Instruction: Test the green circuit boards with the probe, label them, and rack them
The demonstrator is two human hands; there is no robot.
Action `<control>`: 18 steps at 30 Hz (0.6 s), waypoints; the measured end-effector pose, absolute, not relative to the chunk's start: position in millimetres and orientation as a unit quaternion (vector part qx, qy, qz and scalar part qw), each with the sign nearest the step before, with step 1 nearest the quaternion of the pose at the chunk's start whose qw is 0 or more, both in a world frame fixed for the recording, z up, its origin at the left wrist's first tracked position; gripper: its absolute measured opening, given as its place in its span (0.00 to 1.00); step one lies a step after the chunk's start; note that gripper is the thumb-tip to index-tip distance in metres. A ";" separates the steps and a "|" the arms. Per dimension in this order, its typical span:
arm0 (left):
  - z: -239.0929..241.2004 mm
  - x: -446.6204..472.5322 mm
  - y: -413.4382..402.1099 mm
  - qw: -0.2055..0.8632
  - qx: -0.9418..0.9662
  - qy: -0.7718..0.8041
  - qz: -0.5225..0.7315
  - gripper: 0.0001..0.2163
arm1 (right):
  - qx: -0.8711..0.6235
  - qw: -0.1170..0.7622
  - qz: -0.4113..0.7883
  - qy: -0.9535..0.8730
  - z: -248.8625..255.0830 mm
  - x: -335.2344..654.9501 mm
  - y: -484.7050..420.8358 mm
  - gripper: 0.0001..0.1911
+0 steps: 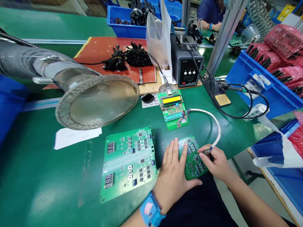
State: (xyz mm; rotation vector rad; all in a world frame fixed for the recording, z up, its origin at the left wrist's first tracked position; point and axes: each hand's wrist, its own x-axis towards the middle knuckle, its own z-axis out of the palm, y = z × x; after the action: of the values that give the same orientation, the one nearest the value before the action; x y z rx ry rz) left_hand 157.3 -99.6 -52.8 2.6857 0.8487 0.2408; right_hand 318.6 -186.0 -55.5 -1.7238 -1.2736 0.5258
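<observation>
The left hand [174,176] lies open and flat on a small circuit board [195,164] at the table's [47,176] near edge. The board's long axis points away from that edge. The right hand [216,162] pinches a cable plug [206,151] against the board.

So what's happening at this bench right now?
A person is working on a small green circuit board at the edge of the table. Their left hand lies flat on it, while their right hand pinches the plug of a white cable against the board. The cable runs back to a display board with a lit yellow screen. A larger green panel lies to the left, untouched.
</observation>
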 end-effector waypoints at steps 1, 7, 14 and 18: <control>-51.7 158.2 -98.9 0.159 0.938 0.298 0.076 0.56 | -0.697 0.451 0.215 -0.514 -55.5 318.6 -186.0 0.05; -47.4 161.9 -97.5 0.163 0.939 0.300 0.049 0.56 | -0.698 0.453 0.221 -0.509 -56.2 318.4 -186.1 0.05; -45.1 162.7 -98.4 0.159 0.937 0.308 0.041 0.57 | -0.699 0.457 0.214 -0.506 -55.0 317.8 -186.1 0.05; -44.1 163.7 -98.3 0.158 0.937 0.310 0.038 0.57 | -0.699 0.457 0.211 -0.507 -55.6 318.2 -186.3 0.05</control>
State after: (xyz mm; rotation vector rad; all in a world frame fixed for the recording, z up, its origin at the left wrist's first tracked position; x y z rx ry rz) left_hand 163.7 -98.3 -44.1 2.6789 0.8868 0.1083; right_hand 318.2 -186.3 -55.6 -1.7237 -1.2500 0.5189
